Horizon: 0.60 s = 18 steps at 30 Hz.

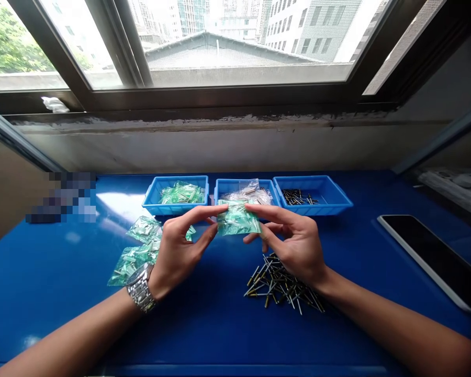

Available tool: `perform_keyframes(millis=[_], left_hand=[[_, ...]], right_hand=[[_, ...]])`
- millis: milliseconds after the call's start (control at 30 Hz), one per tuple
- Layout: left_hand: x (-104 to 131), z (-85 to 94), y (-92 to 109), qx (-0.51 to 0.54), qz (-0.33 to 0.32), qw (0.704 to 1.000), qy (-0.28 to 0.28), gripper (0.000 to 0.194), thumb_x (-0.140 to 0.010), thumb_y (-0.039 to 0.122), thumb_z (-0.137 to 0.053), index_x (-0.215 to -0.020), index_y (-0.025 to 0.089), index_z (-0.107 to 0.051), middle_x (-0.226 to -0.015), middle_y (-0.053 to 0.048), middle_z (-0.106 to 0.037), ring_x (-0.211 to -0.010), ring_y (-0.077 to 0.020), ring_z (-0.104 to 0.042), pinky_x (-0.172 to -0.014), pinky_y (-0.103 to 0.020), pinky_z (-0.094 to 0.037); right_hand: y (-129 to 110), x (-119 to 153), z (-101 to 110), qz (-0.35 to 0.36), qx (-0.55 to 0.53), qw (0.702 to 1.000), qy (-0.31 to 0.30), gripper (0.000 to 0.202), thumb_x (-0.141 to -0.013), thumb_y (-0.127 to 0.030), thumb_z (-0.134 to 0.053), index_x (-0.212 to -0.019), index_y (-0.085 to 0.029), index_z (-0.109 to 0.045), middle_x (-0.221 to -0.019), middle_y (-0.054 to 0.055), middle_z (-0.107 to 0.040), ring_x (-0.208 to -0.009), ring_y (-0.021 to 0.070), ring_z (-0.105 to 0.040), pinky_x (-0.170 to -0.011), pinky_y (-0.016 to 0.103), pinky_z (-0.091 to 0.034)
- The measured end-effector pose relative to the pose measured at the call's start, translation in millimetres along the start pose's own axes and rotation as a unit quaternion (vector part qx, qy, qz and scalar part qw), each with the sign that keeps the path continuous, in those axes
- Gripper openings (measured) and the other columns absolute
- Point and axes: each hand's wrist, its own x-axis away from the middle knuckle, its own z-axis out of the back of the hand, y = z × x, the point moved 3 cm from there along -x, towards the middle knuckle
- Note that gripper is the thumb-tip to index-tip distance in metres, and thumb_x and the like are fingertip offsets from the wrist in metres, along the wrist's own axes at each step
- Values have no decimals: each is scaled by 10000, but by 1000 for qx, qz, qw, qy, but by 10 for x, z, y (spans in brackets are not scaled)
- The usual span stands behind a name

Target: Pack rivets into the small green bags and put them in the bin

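Between my two hands a small green-tinted plastic bag (238, 220) is held up above the table. My left hand (184, 246) pinches its left edge with thumb and forefinger, a metal watch on the wrist. The right edge is gripped by my right hand (292, 238) in the same way. What lies inside the bag is hard to make out. Under my right hand lies a loose pile of pop rivets (277, 285), partly covered by the hand and forearm. Several filled green bags (131, 262) lie beside my left hand, partly hidden by it.
Three blue trays stand in a row at the back. The left tray (149, 203) holds green bags, the middle tray (272, 189) clear bags, and the right tray (333, 201) dark rivets. A phone-like dark slab (435, 262) lies at the right, beneath a window (235, 97) and wall behind.
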Motion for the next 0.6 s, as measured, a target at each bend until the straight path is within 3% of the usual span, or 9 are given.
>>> perform_keyframes(millis=[333, 433, 533, 600], left_hand=[[-11, 11, 0, 8, 1, 1000, -2, 219, -958, 147, -658, -1157, 208, -725, -1156, -50, -770, -1087, -174, -720, -936, -294, -588], [-21, -6, 3, 31, 33, 999, -27, 84, -959, 201, -673, -990, 179, -748, -958, -50, -783, -887, -166, -730, -807, -282, -583], [-24, -28, -3, 68, 100, 991, -56, 218, -968, 293, -675, -796, 161, -695, -672, -2, -692, -607, -114, -629, -613, -233, -507], [-22, -38, -11, 98, 145, 982, -67, 279, -969, 341, -668, -761, 156, -656, -593, 19, -623, -523, -94, -550, -525, -211, -435]], right_hand=[[-6, -8, 17, 7, 3, 1000, 1, 295, -931, -238, -720, -1224, -226, -752, -1122, 82, -789, -719, 212, -795, -506, 295, -635], [-16, -28, 11, -5, 1, 1000, -1, 142, -916, -259, -743, -1026, -193, -804, -851, 54, -799, -623, 185, -764, -505, 280, -613], [-21, -44, -10, -33, 1, 999, -20, 154, -921, -288, -734, -822, -175, -765, -625, 3, -707, -480, 132, -668, -473, 255, -566], [-16, -48, -24, -60, -7, 998, -33, 221, -935, -325, -715, -776, -172, -726, -562, -15, -651, -436, 113, -609, -447, 242, -526]])
